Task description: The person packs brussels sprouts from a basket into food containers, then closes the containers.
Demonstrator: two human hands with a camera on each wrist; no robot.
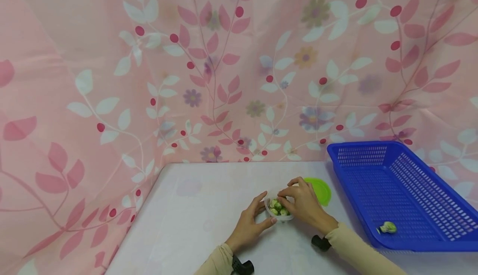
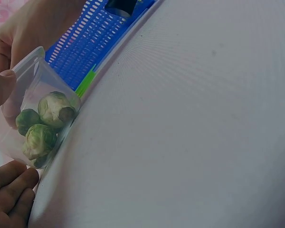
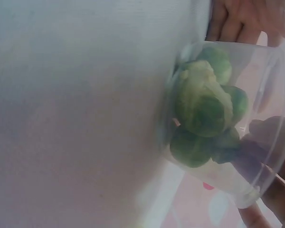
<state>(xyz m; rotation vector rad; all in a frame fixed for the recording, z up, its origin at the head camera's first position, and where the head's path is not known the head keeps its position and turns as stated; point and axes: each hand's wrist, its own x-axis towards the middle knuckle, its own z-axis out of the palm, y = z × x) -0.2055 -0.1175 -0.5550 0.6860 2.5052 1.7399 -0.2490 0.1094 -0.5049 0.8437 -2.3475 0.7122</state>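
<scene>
A clear plastic container (image 1: 281,218) stands on the white table, holding several green Brussels sprouts (image 2: 39,141) low inside. From its left side my left hand (image 1: 248,224) holds it, thumb at the rim and the other fingers round the opposite wall. Over the container's right side, my right hand (image 1: 307,205) reaches in with its fingertips. Through the wall, one fingertip appears against a small sprout (image 3: 225,145); whether it is pinched is not visible. Behind the right hand lies a bright green round lid (image 1: 322,192), partly covered by that hand.
A blue perforated basket (image 1: 349,192) stands at the right of the table, with one Brussels sprout (image 1: 388,227) near its front left corner. Pink floral cloth (image 1: 231,80) hangs along the table's back and left edges.
</scene>
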